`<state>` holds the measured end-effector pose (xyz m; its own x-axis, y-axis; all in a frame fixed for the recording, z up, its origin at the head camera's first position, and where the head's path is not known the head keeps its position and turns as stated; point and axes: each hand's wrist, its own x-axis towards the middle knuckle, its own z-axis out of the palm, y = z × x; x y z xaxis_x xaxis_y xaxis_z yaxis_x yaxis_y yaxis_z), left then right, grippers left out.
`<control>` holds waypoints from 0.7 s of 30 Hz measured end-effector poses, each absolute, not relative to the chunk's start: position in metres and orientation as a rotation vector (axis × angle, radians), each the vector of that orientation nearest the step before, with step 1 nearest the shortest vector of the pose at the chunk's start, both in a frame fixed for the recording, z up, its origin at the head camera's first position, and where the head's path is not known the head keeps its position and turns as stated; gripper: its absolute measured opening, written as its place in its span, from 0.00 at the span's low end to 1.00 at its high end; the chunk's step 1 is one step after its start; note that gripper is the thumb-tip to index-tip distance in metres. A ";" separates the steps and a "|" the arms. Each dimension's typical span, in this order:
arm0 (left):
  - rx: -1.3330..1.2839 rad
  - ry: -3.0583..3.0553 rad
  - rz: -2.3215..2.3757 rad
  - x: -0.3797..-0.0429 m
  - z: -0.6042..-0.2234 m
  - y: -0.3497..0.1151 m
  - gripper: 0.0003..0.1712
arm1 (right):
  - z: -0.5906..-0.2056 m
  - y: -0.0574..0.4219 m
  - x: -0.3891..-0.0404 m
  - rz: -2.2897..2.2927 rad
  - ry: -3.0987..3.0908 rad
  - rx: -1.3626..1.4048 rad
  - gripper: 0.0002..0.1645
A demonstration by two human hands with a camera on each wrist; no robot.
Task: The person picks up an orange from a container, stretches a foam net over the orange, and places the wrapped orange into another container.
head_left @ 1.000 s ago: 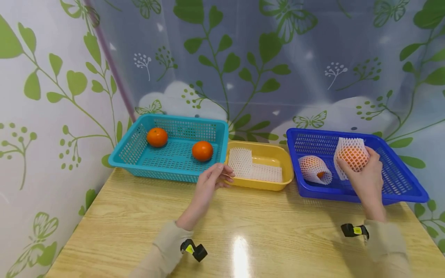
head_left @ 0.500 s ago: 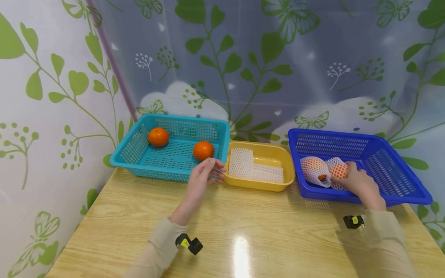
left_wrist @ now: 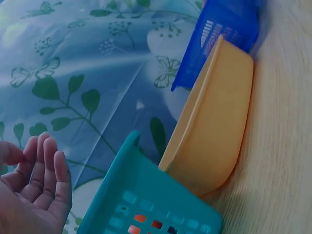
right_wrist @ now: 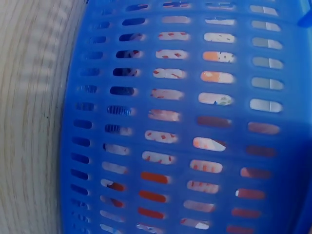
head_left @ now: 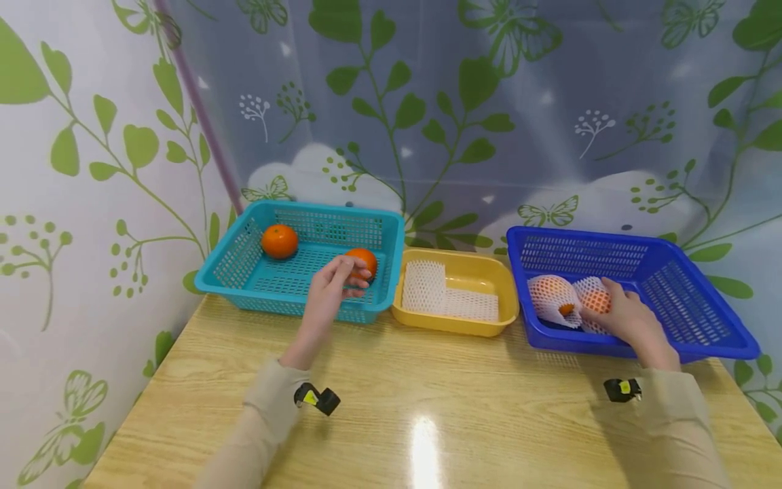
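Observation:
In the head view my left hand [head_left: 334, 288] hovers over the front rim of the teal basket [head_left: 293, 304], fingers loosely bent and holding nothing. Behind its fingertips, partly covered, lies a bare orange [head_left: 364, 257]; a second bare orange [head_left: 280, 242] is at the basket's back left. The left wrist view shows the same hand [left_wrist: 36, 187] with an empty palm. Inside the blue basket [head_left: 690, 292], my right hand [head_left: 629, 318] grips a netted orange [head_left: 595, 299] in a white foam sleeve. Against it on the left rests another sleeved orange [head_left: 550, 292]. Basket wall hides the right hand's grip in the right wrist view.
Between the two baskets stands a yellow tray [head_left: 482, 272] with flat white foam net sleeves [head_left: 424, 288] in it. All three containers line the back of a wooden table [head_left: 440, 394], before a leaf-patterned curtain [head_left: 427, 136].
My right hand has lowered the netted orange into the blue basket beside the other sleeved one. My left hand has moved left, from near the yellow tray to over the teal basket.

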<state>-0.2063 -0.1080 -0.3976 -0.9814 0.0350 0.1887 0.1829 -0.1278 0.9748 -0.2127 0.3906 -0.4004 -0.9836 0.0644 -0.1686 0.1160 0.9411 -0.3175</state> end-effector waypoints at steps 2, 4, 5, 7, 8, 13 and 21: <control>-0.216 -2.038 -2.227 -0.213 -0.397 -0.113 0.24 | -0.401 0.391 -0.213 -0.501 2.976 0.111 0.58; -0.190 -2.056 -2.185 -0.219 -0.397 -0.118 0.23 | -0.402 0.390 -0.213 -0.511 3.015 0.082 0.55; -0.186 -2.075 -2.147 -0.222 -0.396 -0.119 0.22 | -0.402 0.390 -0.212 -0.513 3.038 0.064 0.52; -0.195 -2.118 -2.065 -0.229 -0.395 -0.122 0.20 | -0.402 0.389 -0.212 -0.517 3.087 0.026 0.48; -0.212 -2.151 -2.011 -0.232 -0.395 -0.123 0.19 | -0.402 0.388 -0.211 -0.520 3.113 0.010 0.45; -0.302 -2.416 -1.595 -0.247 -0.395 -0.125 0.13 | -0.400 0.379 -0.206 -0.557 3.225 -0.050 0.37; -0.378 -2.630 -1.023 -0.268 -0.400 -0.117 0.15 | -0.389 0.348 -0.194 -0.703 3.406 -0.148 0.29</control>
<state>-0.2678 -0.1167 -0.3998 -0.9226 0.1361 0.3611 0.3443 0.7127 0.6111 -0.1940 0.3477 -0.3889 -0.9396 -0.0135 0.3421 -0.1479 0.9173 -0.3698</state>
